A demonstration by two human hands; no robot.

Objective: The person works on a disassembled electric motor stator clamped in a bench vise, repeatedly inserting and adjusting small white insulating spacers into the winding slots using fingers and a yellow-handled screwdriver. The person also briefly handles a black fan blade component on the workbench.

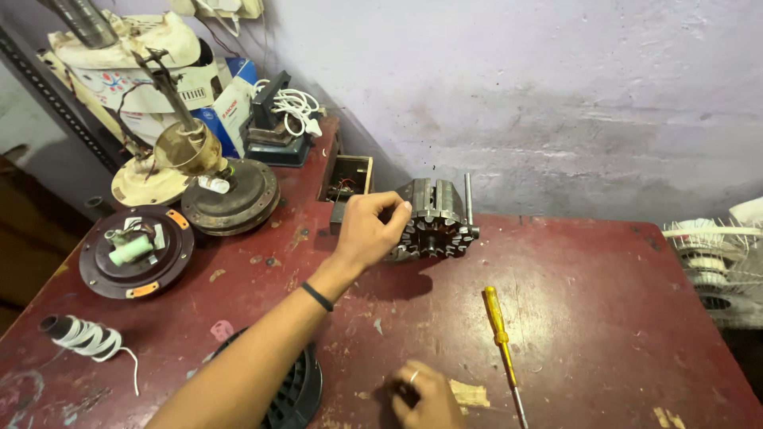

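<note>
Steel, dark and slotted, makes up the stator core (433, 218) that stands on edge near the back of the worn red table (604, 318), close to the wall; the head view shows the left hand (367, 232) reaching forward with its grip closed on the core's upper left rim, thumb and fingers pinching the laminated edge. A thin metal rod (468, 200) rises just beside the core's right side. By its look the core is heavy, rigid and hard-edged, not fragile, and best taken by the outer rim rather than the toothed centre. The right hand (425, 397), wearing a ring, rests low on the table near a scrap of tan paper (469, 392); whether its grip holds anything I cannot tell. A yellow-handled screwdriver (501, 342) lies apart to the right, and fan motor housings (230, 195) sit at the left
</note>
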